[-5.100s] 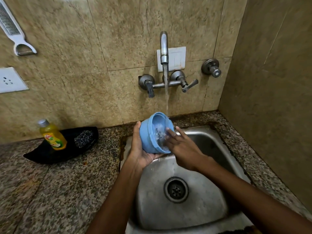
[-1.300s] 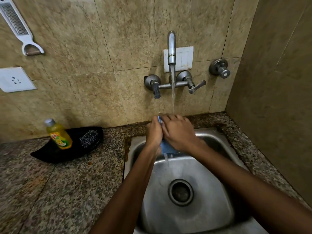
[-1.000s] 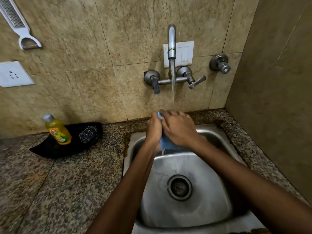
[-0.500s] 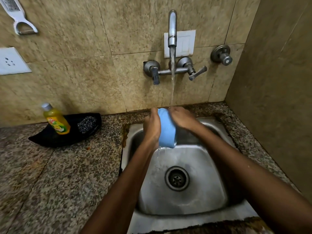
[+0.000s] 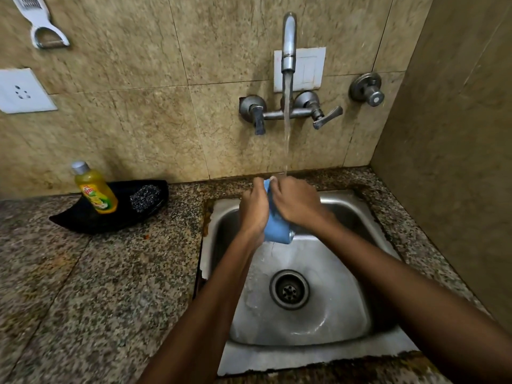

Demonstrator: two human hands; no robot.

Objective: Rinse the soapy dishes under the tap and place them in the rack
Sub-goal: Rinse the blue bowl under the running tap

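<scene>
A light blue bowl [image 5: 275,225] is held between the two hands above the back of the steel sink [image 5: 346,322], directly under the tap [image 5: 288,42]. The bowl is turned on its side, so that only a strip of its outer wall and rim is seen between the palms. The left hand [image 5: 253,209] is wrapped against the bowl's left side with curled fingers, and the right hand [image 5: 297,202] is laid over its right side and top, fingers bent around the rim near the upper edge. A stream of water [image 5: 286,128] is seen running from the spout down to the top of the bowl, where the fingertips of both hands meet. Water is spread over the sink floor near the drain [image 5: 289,289].

On the speckled granite counter [image 5: 97,286] to the left of the sink, a black tray [image 5: 110,214] is set against the wall. A yellow bottle of dish liquid [image 5: 95,189] is stood in the tray, and a steel scrubber [image 5: 144,198] is placed just beside it on the right. On the tiled wall, a white grater [image 5: 38,20] is hung at the upper left, with a white socket [image 5: 23,91] below it. A white switch plate [image 5: 307,69] is fixed behind the tap, and a separate valve [image 5: 367,90] is mounted to its right.
</scene>
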